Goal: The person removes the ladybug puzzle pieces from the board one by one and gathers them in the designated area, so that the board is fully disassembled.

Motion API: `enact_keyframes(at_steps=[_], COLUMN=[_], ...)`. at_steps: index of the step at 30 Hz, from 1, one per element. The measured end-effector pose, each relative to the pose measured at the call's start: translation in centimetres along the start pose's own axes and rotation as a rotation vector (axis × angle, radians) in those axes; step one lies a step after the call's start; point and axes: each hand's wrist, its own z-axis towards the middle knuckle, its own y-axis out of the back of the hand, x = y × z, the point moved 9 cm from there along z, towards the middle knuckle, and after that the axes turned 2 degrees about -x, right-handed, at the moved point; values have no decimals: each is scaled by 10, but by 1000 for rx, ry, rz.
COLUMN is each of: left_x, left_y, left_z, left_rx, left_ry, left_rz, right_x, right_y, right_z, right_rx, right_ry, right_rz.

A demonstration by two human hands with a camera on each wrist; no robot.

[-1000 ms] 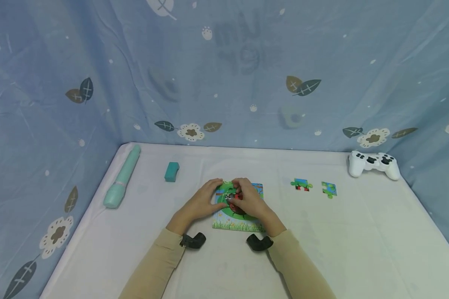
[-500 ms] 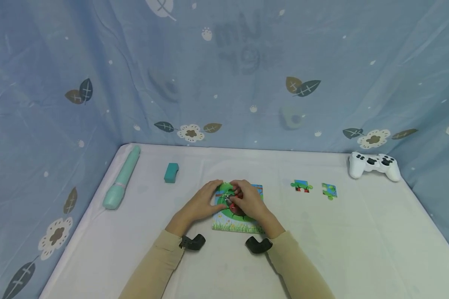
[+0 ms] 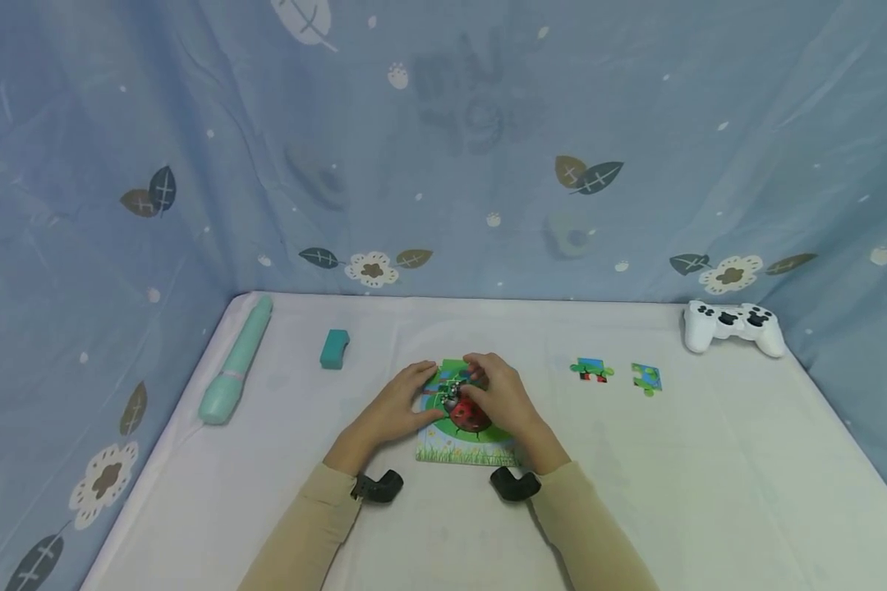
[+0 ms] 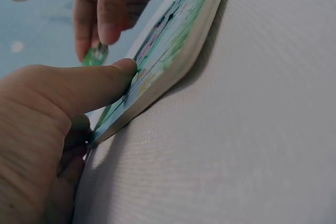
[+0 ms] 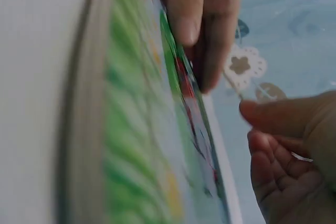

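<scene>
on my feed the right hand [image 3: 504,400] pinches a green puzzle piece [image 4: 96,55] just above the puzzle board [image 3: 458,454], whose left edge the left hand [image 3: 393,408] grips; i judge the piece light, stiff card, best held by its edges lest it bend.

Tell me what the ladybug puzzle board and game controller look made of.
Puzzle board: likely cardboard or wood, smooth printed face over a plain pale edge. Game controller: apparently hard plastic, smooth and white, with rounded grips.
</scene>
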Motion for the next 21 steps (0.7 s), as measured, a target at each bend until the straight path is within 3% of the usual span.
enact_keyframes(at_steps=[8,16,21], left_x=[0,2,4], left_y=[-2,-4,-5], left_z=[-1,0,1], left_rx=[8,29,35], left_ry=[1,25,29], left_rz=[-7,10,20], right_x=[-4,-49,-68], right_y=[22,61,78], right_z=[0,-2,-7], right_rx=[2,-33,-15], right_ry=[21,-86,-126], right_rz=[12,56,75])
